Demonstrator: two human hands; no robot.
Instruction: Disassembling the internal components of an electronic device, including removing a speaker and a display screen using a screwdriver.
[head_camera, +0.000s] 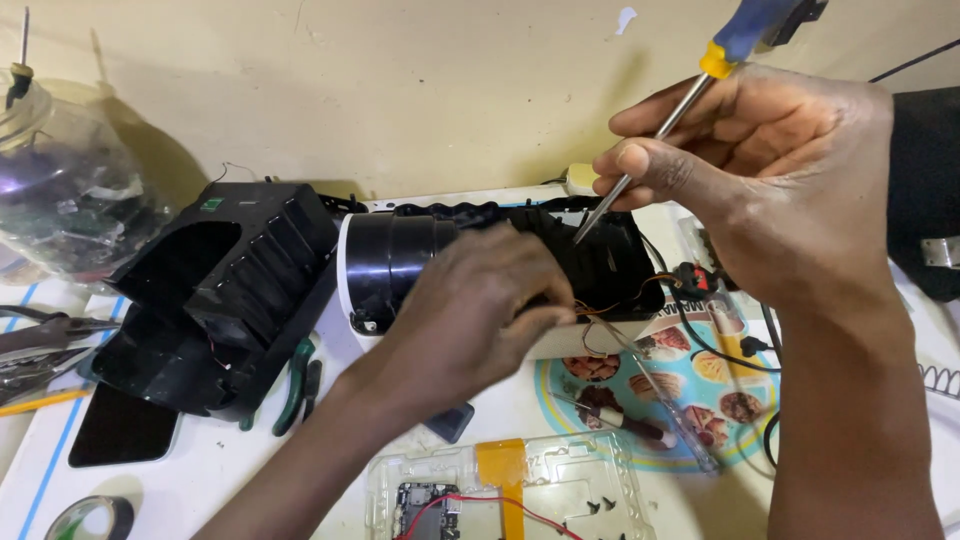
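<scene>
At bench centre: opened black device (560, 250), glossy cylindrical barrel at its left end, thin wires showing at its lower edge; it lies against the wall.
Left hand (470, 305): grip closed over the device's front, fingers curled on the housing.
Right hand (770, 165): grip pinched round a screwdriver (655, 135), steel shaft, blue-and-yellow handle; tip inside the device.
Detached shell (215, 295): black ribbed plastic, hollow, left of the device.
Clear tray (590, 480): holds a small circuit board, red wire, orange strip, dark screws.
Glass jar (60, 195): rounded, filled with mixed small parts.
</scene>
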